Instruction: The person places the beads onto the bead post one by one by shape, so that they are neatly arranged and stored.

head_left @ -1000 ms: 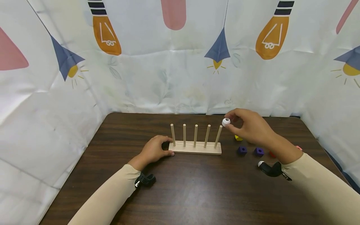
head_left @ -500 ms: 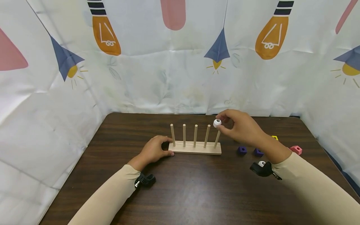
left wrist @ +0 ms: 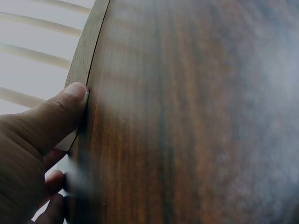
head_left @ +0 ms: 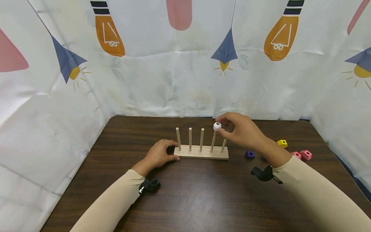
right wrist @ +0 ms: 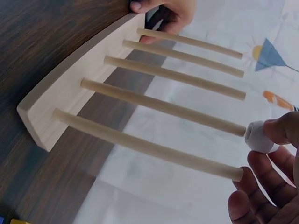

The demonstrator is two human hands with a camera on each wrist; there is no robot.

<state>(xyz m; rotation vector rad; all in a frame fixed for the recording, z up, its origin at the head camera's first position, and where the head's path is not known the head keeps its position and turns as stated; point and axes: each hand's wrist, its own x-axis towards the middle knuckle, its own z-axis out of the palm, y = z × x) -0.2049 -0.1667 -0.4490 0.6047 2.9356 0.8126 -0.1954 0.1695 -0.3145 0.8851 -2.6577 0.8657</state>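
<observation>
A pale wooden peg rack [head_left: 206, 155] with several upright pegs stands on the dark table. My left hand [head_left: 158, 154] grips its left end, thumb along the front edge and fingers behind. In the left wrist view, the thumb [left wrist: 63, 105] presses against the rack's base. My right hand [head_left: 242, 129] pinches a white bead [head_left: 217, 127] between thumb and fingers at the top of the second peg from the right. The right wrist view has the bead's hole facing that peg's tip [right wrist: 238, 129]; whether the tip is inside cannot be told. Curled lower fingers lie by the rightmost peg's tip.
Right of the rack lie a purple cube [head_left: 250, 155], a yellow cube [head_left: 282, 143] and two pink cubes [head_left: 306, 155], each pink or purple one with a hole. My right forearm partly covers another dark cube. A white printed curtain [head_left: 185, 83] hangs behind the table.
My right hand has carried the white bead leftward, from right of the rightmost peg, past its top, to the second peg from the right. My left hand keeps its grip in place.
</observation>
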